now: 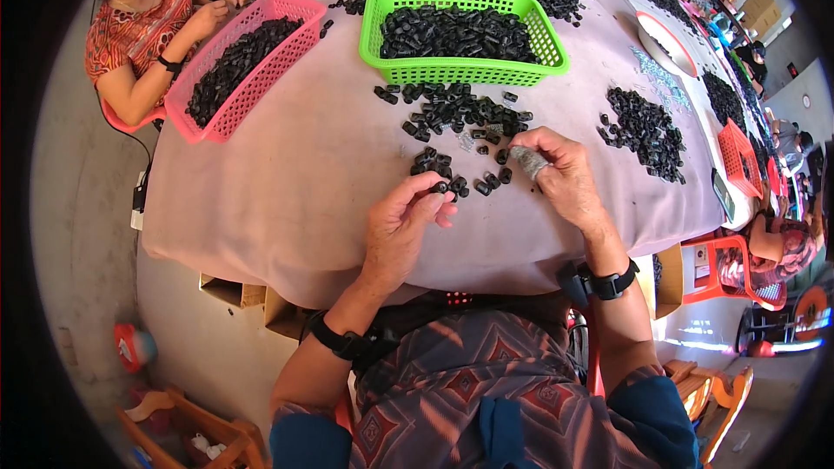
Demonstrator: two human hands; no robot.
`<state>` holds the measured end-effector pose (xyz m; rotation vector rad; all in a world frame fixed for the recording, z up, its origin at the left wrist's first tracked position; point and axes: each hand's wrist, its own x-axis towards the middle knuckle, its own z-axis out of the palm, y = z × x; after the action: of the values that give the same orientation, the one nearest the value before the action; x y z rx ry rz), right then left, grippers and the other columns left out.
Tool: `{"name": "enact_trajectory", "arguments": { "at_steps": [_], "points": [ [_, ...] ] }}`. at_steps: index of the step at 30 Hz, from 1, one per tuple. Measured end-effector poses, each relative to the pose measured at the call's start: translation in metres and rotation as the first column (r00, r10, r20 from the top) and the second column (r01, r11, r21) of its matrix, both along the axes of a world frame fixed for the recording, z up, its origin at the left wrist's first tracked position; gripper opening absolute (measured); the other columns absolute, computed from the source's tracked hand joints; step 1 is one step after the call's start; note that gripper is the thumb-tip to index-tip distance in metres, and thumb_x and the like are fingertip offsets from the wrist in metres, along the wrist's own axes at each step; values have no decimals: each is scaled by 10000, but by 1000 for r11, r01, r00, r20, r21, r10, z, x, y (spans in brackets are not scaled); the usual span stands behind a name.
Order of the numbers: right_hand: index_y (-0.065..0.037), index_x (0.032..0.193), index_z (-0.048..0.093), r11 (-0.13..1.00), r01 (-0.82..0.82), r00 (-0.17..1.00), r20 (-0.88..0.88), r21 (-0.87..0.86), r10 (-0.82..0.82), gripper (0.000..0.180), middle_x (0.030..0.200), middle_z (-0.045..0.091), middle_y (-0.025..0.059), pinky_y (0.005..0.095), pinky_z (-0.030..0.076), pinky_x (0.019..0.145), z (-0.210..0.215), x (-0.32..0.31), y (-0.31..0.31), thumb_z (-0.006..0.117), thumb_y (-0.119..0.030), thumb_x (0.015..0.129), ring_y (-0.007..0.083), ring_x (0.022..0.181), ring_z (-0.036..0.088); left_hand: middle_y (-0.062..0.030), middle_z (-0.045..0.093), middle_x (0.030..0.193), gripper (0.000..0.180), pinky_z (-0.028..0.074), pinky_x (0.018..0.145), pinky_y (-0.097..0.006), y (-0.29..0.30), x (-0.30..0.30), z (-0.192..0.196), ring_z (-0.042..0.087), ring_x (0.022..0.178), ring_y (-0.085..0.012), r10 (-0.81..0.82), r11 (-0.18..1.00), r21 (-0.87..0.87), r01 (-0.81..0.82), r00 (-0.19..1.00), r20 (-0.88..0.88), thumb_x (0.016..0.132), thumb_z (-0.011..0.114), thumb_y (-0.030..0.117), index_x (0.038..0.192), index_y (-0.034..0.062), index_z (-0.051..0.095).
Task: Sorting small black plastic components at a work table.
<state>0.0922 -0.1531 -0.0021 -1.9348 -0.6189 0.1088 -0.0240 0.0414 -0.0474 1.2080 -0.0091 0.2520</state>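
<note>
My left hand (404, 221) is closed, pinching a small black cylindrical plastic piece (440, 188) between thumb and fingertips. My right hand (565, 175) is curled with its fingers together, a grey wrap (529, 161) around one finger. Its fingertips are beside a loose black piece; whether they grip anything is hidden. Around both hands lie several more of these black pieces (432, 159), and beyond them is a larger loose pile (460, 110). Small clear or silvery bits (466, 139) are scattered among the pieces.
A green basket (465, 72) and a pink basket (248, 91), both holding black pieces, stand on the cloth-covered table (261, 200). Another pile (645, 135) lies to the right, near a phone (723, 194). A co-worker (143, 26) sits at the far left; other people sit along the right.
</note>
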Motion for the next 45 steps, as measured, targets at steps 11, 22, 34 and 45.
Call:
{"name": "enact_trajectory", "arguments": {
  "at_steps": [11,22,34,45],
  "points": [
    [-58,918,643,837,-8,814,483,-546,323,315,835,565,82,398,467,735,-6,22,27,589,64,633,296,865,549,-89,622,885,224,501,631,-254,-1,-1,-8,590,729,-123,10,1000,18,-9,999,-34,908,533,31,1123,-23,558],
    [-35,847,605,823,-17,887,372,-568,274,235,845,567,115,416,454,746,-5,22,30,603,20,619,316,883,565,-68,609,883,214,501,641,-254,-2,-1,-5,573,737,-110,-32,998,54,36,997,-72,915,514,35,1111,-35,562],
    [9,797,569,936,-203,958,142,-287,251,205,734,602,115,308,472,606,14,-8,39,563,101,614,215,684,598,-69,609,886,209,501,639,-252,-2,-2,-7,573,735,-110,-3,995,101,13,994,-106,913,519,36,1106,-28,569],
    [7,907,498,916,-387,915,-74,107,396,231,740,506,16,214,420,664,-6,-29,38,442,117,712,60,717,453,-40,595,808,195,493,623,-233,-4,-3,-8,572,694,-93,-2,991,130,10,998,-67,903,549,46,1089,-6,576]
  ]
}}
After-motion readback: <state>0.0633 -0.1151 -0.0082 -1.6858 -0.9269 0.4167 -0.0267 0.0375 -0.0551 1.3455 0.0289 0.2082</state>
